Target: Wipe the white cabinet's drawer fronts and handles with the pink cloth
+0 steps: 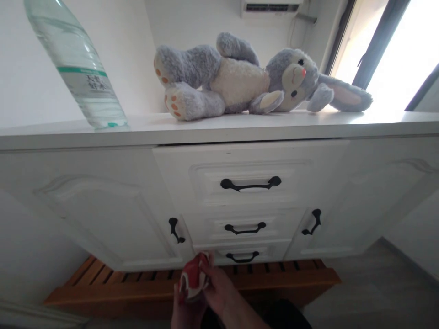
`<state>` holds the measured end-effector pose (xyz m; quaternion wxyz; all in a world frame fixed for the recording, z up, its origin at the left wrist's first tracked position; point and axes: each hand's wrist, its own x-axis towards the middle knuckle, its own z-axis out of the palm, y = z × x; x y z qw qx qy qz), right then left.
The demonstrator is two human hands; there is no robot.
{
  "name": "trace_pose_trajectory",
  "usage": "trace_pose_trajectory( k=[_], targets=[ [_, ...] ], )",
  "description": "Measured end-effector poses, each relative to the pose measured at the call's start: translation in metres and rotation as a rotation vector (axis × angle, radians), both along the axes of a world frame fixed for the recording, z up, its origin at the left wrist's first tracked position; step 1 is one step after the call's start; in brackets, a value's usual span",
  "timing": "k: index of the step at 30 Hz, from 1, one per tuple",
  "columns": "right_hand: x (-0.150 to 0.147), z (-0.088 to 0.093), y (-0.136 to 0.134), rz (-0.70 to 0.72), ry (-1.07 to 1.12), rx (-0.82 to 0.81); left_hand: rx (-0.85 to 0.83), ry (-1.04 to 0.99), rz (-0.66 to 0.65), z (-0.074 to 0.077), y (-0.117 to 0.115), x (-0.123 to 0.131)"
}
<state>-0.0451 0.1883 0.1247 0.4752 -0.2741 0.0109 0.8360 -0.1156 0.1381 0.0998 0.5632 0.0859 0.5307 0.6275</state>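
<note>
Head view — forward and down, near the cabinet point(254, 203)

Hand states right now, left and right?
Left hand: holding the red-and-white item from below, finger detail blurred.
Right hand: closed on the same item's side.

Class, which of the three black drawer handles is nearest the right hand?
The bottom handle, lowest in the picture and closest to the right hand; the middle handle and top handle sit successively higher, farther away.
</note>
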Motion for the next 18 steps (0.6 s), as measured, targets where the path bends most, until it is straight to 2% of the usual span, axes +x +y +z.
trace_pose_trajectory(
  k=[1, 3, 5, 6, 8, 10, 14, 16, 18],
  targets=[
    [-0.02, -0.003, 0.01, -0.002, 0.004, -0.026, 0.022, 0.032, 0.021, 0.008, 0.004, -0.006],
    [-0.047, -0.006, 0.026, -0.012, 0.022, -0.021, 0.0, 0.227, 0.113, 0.02, 0.017, -0.011],
    [-0.047, -0.006, 0.036, -0.023, 0.043, 0.014, -0.107, 0.438, 0.128, 0.026, 0.033, -0.003],
    [-0.037, -0.006, 0.038, -0.03, 0.049, 0.029, -0.153, 0.526, 0.117, 0.028, 0.039, 0.007],
    [0.004, -0.006, 0.039, -0.067, 0.029, 0.05, -0.176, 0.579, 0.044, 0.028, 0.05, 0.039],
    [0.065, -0.005, 0.033, -0.131, -0.046, 0.067, -0.09, 0.45, -0.054, 0.03, 0.056, 0.086],
    [0.193, 0.006, 0.018, -0.292, -0.335, 0.111, 0.123, 0.194, -0.26, 0.034, 0.064, 0.194],
    [0.238, 0.011, 0.014, -0.355, -0.47, 0.146, 0.138, 0.089, -0.343, 0.031, 0.069, 0.235],
    [0.263, 0.009, 0.013, -0.375, -0.578, 0.162, 0.133, 0.008, -0.363, 0.019, 0.073, 0.26]
  ],
)
